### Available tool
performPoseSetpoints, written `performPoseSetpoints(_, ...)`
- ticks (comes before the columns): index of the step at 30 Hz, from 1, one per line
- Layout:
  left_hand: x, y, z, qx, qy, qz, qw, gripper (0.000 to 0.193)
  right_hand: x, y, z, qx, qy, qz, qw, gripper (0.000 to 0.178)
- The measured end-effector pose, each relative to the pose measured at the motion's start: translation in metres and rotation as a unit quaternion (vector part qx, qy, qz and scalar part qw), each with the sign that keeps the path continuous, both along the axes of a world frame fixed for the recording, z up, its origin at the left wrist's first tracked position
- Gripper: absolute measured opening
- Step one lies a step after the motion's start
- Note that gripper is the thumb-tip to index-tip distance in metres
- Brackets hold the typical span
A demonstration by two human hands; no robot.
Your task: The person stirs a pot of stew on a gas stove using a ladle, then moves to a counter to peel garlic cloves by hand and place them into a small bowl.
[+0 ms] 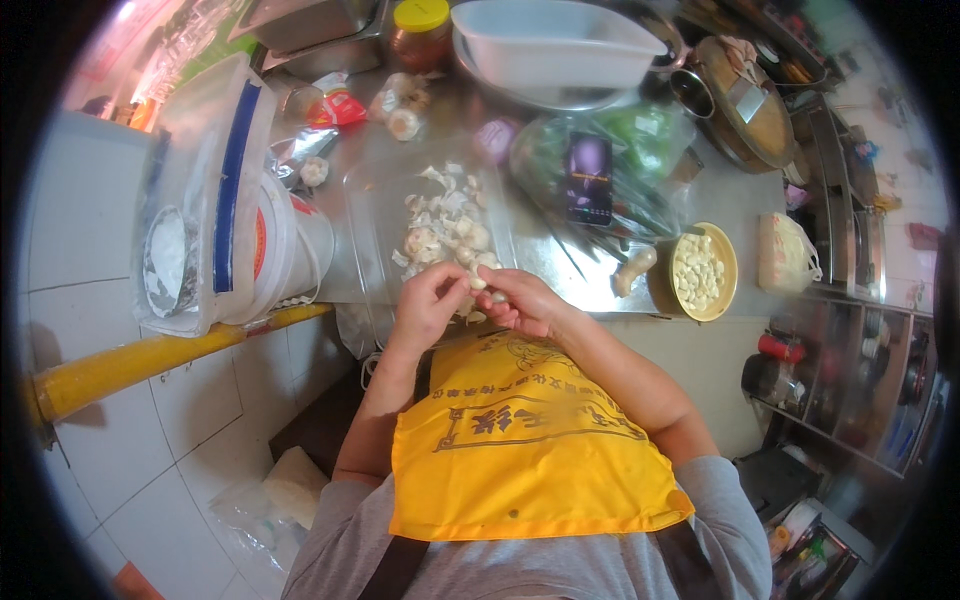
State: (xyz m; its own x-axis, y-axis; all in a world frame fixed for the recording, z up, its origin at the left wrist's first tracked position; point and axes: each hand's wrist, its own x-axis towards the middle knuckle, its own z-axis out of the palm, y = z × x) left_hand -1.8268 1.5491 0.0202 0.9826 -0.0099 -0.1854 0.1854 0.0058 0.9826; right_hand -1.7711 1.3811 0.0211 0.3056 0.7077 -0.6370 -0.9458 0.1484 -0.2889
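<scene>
Both of my hands are together over the near side of a see-through plastic tray (362, 215). Between their fingertips is a pale garlic clove (478, 283), pinched by my left hand (428, 305) and my right hand (530, 303). Another clove (498, 296) shows against the curled fingers of the right hand. Behind the hands, papery garlic skins (440, 208) and garlic bulbs (422, 243) lie in the tray. To the right, a yellow bowl (733, 282) holds many peeled white cloves (696, 270).
A phone (590, 180) rests on plastic bags of green vegetables (640, 135). A piece of ginger-like root (634, 270) lies left of the bowl. White tubs (300, 240) stand at left; a white basin (560, 45), a yellow-lidded jar (420, 40) and a round wooden board (750, 110) are at the back.
</scene>
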Motion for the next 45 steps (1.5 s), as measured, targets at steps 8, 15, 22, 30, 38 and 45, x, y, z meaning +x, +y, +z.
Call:
performPoseSetpoints(8,0.001,-0.002,0.007,0.072,-0.012,-0.008,0.997,0.003,-0.003,-0.002,-0.007,-0.004,0.002,0.012,1.0,0.027)
performPoseSetpoints(15,-0.001,-0.004,0.007,0.058,-0.007,0.023,0.998,0.002,-0.005,0.002,-0.006,-0.05,-0.111,0.01,0.992,0.024)
performPoseSetpoints(22,-0.005,-0.008,-0.015,0.067,-0.014,0.095,0.993,0.002,-0.008,0.004,-0.005,-0.165,-0.496,0.025,0.852,0.023)
performPoseSetpoints(30,-0.002,-0.015,-0.016,-0.047,0.016,0.13,0.99,0.003,-0.01,0.009,-0.004,-0.01,-0.261,-0.089,0.961,0.018)
performPoseSetpoints(38,-0.004,-0.017,-0.014,-0.069,-0.018,0.121,0.99,0.005,-0.006,0.005,-0.009,0.0,-0.285,-0.082,0.955,0.022)
performPoseSetpoints(45,0.0,-0.017,-0.011,-0.089,-0.022,0.094,0.991,0.008,-0.006,0.004,-0.005,-0.038,-0.372,-0.04,0.927,0.023)
